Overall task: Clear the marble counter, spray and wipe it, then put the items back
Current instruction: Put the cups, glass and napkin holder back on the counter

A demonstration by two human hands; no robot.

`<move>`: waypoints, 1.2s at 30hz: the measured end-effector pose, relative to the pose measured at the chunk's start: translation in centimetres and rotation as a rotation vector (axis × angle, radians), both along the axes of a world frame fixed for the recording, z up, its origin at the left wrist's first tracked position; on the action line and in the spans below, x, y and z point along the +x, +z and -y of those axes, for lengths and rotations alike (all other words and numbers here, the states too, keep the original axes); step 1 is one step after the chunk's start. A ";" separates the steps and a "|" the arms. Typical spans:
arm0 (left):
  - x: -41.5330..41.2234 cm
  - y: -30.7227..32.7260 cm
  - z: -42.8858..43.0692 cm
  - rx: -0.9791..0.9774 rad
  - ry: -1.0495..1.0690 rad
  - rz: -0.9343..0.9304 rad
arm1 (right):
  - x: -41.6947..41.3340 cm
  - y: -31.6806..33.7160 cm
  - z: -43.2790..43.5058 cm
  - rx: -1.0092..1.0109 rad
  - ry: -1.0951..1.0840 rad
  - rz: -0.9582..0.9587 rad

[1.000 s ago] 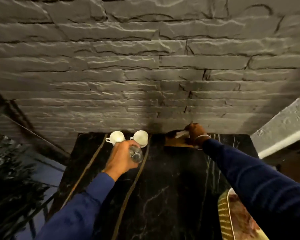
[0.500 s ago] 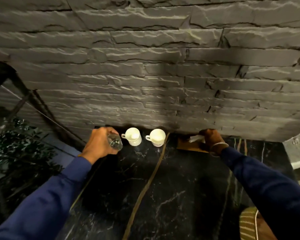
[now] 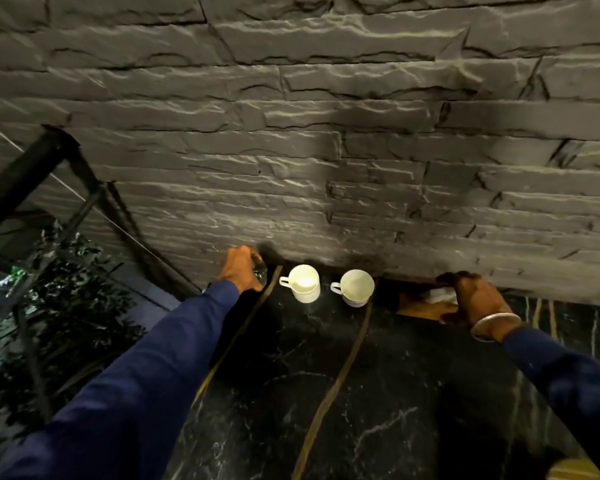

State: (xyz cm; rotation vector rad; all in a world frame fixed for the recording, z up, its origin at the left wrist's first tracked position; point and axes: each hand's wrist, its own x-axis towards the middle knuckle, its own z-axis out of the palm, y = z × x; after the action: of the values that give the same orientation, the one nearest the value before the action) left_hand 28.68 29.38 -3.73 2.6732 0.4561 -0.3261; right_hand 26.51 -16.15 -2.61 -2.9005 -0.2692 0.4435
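Head view: looks down along a dark marble counter (image 3: 395, 393) to a grey stone wall (image 3: 291, 133) at its far edge
Counter: black with pale veins; two brass-coloured inlays run toward the wall, a middle strip (image 3: 336, 382) and a left strip (image 3: 236, 337)
Left hand (image 3: 239, 268): at the far left corner of the counter, close to the wall; fingers curled round a clear container (image 3: 260, 271), of which only a glinting edge shows; whether it stands on the marble cannot be told
Cups: two white cups, upright, side by side against the wall; the left cup (image 3: 303, 284) sits just right of the clear container; the right cup (image 3: 356, 287) is near it but apart; both handles point left
Right hand (image 3: 475, 296): at the far right by the wall; fingers curled over the end of a wooden tray (image 3: 420, 308), gripping it; a metal bangle (image 3: 496, 323) circles the wrist
Tray: lies on the counter against the wall, right of the cups; a white paper (image 3: 439, 296) on it touches the fingers
Sleeves: left sleeve (image 3: 146, 375) and right sleeve (image 3: 568, 375) both dark blue
Off the counter: a leafy plant (image 3: 66, 306) below at left, beside a dark metal frame (image 3: 25, 174)
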 end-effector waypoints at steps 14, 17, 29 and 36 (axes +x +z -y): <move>2.4 -5.9 -3.0 0.000 -0.017 -0.033 | 0.6 -1.7 -0.6 -0.068 -0.085 -0.041; 1.7 -4.6 -2.4 0.043 -0.076 -0.034 | 0.3 -0.6 -0.3 -0.055 -0.087 -0.019; -8.3 9.7 12.0 -0.256 -0.216 0.419 | -8.2 9.3 6.7 -0.025 -0.267 0.175; -16.6 9.9 26.1 -0.499 -0.564 0.251 | -19.5 12.9 14.1 -0.132 -0.526 0.051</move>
State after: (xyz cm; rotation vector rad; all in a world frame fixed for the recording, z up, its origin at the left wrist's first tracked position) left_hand 12.11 3.26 6.19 2.2516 -0.4174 -0.2175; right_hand 6.97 -30.27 10.26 -2.9464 0.5251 0.3028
